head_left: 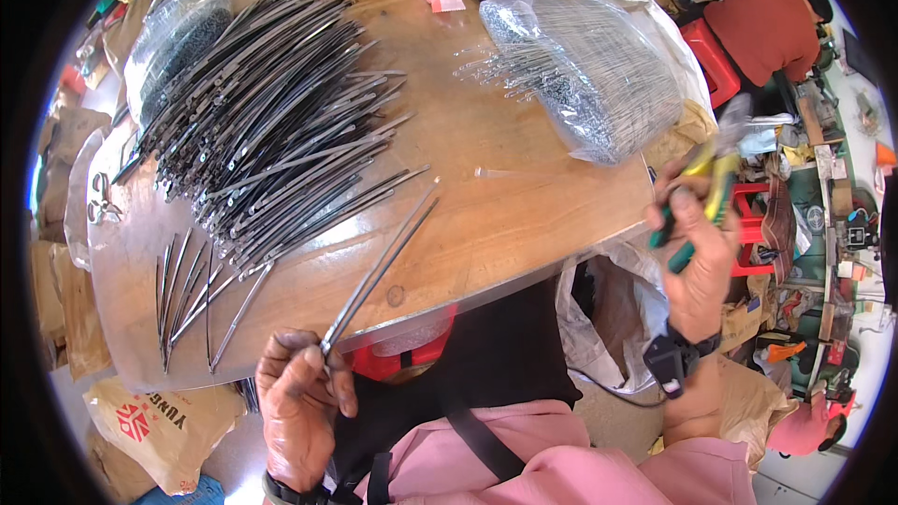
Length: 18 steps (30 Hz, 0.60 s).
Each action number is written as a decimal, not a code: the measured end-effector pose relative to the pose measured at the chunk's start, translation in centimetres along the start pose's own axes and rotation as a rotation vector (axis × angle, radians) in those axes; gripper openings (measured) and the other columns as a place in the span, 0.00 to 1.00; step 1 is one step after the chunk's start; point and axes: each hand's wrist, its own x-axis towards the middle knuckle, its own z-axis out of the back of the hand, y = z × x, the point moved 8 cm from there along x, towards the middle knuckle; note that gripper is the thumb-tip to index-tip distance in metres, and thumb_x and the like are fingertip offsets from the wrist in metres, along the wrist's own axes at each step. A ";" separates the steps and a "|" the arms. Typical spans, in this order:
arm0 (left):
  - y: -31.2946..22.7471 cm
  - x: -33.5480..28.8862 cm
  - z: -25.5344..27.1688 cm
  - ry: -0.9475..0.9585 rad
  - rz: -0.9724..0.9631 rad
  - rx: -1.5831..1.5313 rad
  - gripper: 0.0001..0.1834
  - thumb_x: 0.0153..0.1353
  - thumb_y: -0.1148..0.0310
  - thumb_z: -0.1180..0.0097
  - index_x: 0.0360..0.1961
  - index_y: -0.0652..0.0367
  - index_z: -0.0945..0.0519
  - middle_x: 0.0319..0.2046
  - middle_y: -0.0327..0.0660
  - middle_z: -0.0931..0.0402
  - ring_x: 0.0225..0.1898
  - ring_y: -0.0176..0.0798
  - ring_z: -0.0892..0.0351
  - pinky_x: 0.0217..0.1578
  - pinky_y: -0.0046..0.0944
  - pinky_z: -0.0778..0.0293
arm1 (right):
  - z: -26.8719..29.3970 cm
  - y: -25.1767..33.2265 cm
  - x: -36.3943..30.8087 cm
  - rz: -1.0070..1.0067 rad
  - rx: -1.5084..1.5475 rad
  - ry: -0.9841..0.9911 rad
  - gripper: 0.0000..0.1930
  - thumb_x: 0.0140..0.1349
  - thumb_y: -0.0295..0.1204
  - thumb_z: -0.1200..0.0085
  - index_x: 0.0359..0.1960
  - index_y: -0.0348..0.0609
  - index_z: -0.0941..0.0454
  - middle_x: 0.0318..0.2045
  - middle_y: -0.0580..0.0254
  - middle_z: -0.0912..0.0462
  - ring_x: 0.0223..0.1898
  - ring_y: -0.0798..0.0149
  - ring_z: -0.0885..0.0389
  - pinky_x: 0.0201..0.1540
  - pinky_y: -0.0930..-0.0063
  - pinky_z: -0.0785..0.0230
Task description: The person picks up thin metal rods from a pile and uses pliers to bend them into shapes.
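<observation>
My left hand (301, 402) is closed at the table's front edge. Its thumb and fingers pinch the lower end of two thin dark metal strips (379, 266), which spread slightly apart toward their upper tips. Raised off the table's right side, my right hand (700, 266) is wrapped round pliers with yellow-and-green handles (718, 189); their jaws point up and are blurred. A large heap of similar dark metal strips (271, 112) covers the left of the table. Below that heap, several loose strips (178, 295) lie fanned out near the front left.
On the wooden table (449, 243) lie a plastic-wrapped bundle of thin wires (599, 75), a wrapped coil-like bundle (178, 37), scissors (103, 199) and a short translucent strip (524, 173). An open white sack (617, 318) hangs below. Another person in red (767, 28) is at the right.
</observation>
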 end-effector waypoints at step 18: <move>4.4 -0.2 -1.4 0.257 0.136 0.210 0.09 0.58 0.83 0.39 0.41 0.71 0.21 0.30 0.47 0.17 0.26 0.35 0.19 0.30 0.32 0.22 | -7.2 -4.6 -4.3 -0.018 -0.192 0.498 0.09 0.54 0.27 0.34 0.33 0.35 0.19 0.42 0.54 0.24 0.36 0.65 0.25 0.40 0.73 0.32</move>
